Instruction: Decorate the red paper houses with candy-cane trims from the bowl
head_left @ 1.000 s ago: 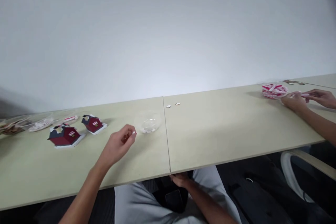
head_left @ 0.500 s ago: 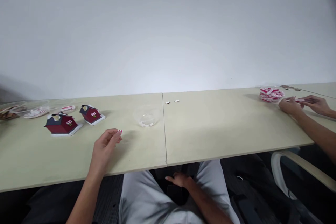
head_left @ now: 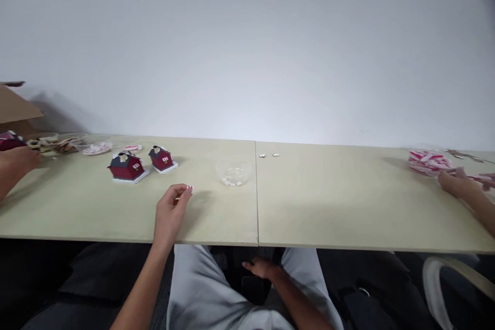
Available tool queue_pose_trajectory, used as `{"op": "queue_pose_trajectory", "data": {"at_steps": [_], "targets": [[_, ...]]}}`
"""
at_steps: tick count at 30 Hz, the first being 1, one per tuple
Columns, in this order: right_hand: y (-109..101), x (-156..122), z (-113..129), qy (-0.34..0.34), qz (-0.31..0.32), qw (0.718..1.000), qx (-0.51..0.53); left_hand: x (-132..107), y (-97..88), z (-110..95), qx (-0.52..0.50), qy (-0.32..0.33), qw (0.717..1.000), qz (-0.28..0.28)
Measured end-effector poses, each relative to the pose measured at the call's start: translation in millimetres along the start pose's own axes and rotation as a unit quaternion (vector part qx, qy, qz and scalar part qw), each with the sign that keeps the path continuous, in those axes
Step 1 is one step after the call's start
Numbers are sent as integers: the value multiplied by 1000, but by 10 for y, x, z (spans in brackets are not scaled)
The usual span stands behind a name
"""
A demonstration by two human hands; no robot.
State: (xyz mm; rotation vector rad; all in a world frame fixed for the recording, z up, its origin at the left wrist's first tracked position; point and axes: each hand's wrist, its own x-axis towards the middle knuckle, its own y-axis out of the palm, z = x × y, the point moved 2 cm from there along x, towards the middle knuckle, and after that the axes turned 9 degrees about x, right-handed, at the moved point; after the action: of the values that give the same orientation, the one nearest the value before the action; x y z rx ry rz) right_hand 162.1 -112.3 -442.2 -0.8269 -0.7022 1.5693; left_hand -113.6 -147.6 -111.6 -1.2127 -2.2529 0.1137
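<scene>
2 hands: L hand nr clear bowl, R hand on thigh.

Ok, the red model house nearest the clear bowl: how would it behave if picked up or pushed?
The red model house looks like assembled card or thin wood, so probably light and stiff. Its flat white base sits wider than the walls, so a push would likelier slide it than tip it. The small roof pieces might be fragile.
</scene>
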Motion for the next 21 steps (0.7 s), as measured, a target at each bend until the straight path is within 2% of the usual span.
{"op": "queue_pose_trajectory", "data": {"at_steps": [2,5,8,14,16,19,20,21], "targets": [[33,-13,118,-51,110,993,9,-14,-8,-15,-4,3,1000,-4],[-19,-43,228,-99,180,979,15,-21,-3,-30,-9,-3,1000,5],[-228,-72,261,-121,205,971,24,-16,9,-45,-14,-10,1000,21],[-845,-230,288,-171,200,963,57,30,35,-5,-24,-7,999,42],[-932,-334,431,-175,215,960,50,64,49,34,-29,-9,999,45],[-1077,-594,837,-191,250,949,34,99,65,70,-38,-13,998,45],[-1189,-714,995,-201,264,943,31,100,66,72,-40,-14,998,46],[-1342,-852,1148,-223,305,925,32,95,64,69,-42,-14,998,46]]}}
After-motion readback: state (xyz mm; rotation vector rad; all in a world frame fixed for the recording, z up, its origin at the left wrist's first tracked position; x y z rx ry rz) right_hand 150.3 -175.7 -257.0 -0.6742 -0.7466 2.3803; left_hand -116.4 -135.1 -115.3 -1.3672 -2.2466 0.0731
